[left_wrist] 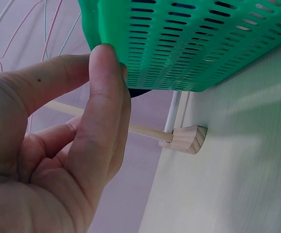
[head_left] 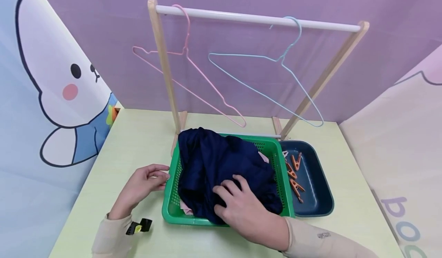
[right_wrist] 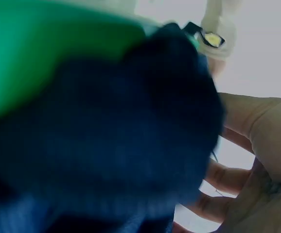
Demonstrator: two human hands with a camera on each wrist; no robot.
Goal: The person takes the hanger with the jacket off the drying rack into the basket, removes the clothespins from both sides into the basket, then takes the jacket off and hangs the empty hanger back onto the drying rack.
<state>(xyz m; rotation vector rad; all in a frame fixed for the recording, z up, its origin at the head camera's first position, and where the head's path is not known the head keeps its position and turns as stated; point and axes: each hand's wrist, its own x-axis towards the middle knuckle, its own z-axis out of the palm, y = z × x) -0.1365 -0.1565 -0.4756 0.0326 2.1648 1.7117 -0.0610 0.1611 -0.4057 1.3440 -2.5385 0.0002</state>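
Note:
A bundle of dark navy cloth (head_left: 224, 156) lies heaped in a green perforated basket (head_left: 195, 221). Over its near side, my right hand (head_left: 241, 208) has bent fingers and a thumb gripping the fabric. In the right wrist view, the blurred navy cloth (right_wrist: 131, 131) hides those fingertips. At the basket's left side is my left hand (head_left: 141, 185), its loosely bent fingers touching the rim. The left wrist view shows the left hand (left_wrist: 77, 121) with thumb and fingertips together against the green basket rim (left_wrist: 114, 29).
Behind the basket stands a rack with a white rail (head_left: 238, 17), a pink hanger (head_left: 207, 75) and a light blue hanger (head_left: 262, 93). To the right, a dark blue tray (head_left: 319, 196) holds orange clothespins (head_left: 296, 189). Pale pink fabric (head_left: 186, 209) peeks out under the navy cloth.

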